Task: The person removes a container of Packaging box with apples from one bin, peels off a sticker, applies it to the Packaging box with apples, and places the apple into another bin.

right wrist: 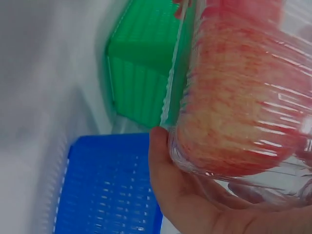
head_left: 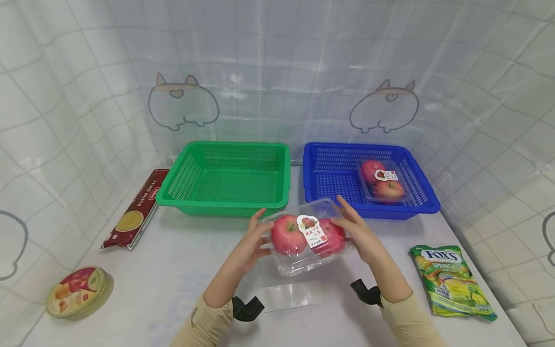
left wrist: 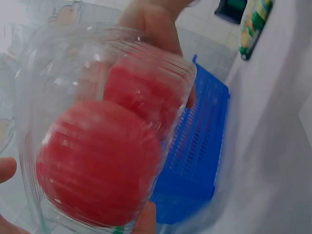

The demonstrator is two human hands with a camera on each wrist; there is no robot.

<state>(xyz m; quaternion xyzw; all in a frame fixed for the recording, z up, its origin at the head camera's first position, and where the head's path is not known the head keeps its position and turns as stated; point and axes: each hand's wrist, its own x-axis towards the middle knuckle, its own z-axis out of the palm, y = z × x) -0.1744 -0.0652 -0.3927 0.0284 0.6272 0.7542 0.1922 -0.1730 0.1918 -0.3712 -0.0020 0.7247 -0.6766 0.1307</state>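
Two red apples sit side by side in a clear plastic box of apples (head_left: 309, 236), with a white label across its top. It is held up over the front of the table, tilted in the head view. My left hand (head_left: 252, 245) grips its left end, thumb near the upper corner. At the opposite end, my right hand (head_left: 361, 235) holds it with fingers over the edge. The left wrist view shows the apples (left wrist: 100, 163) close up through the plastic. In the right wrist view, the right hand (right wrist: 187, 195) curls round the lower end.
Behind stand a green basket (head_left: 234, 210) and a blue basket (head_left: 373, 212); another box of apples (head_left: 383, 182) lies in the blue one. A red-brown pasta packet (head_left: 138, 209) and round tin (head_left: 78, 293) are left, a FOX'S candy bag (head_left: 452, 282) right. A clear strip (head_left: 290, 295) lies in front.
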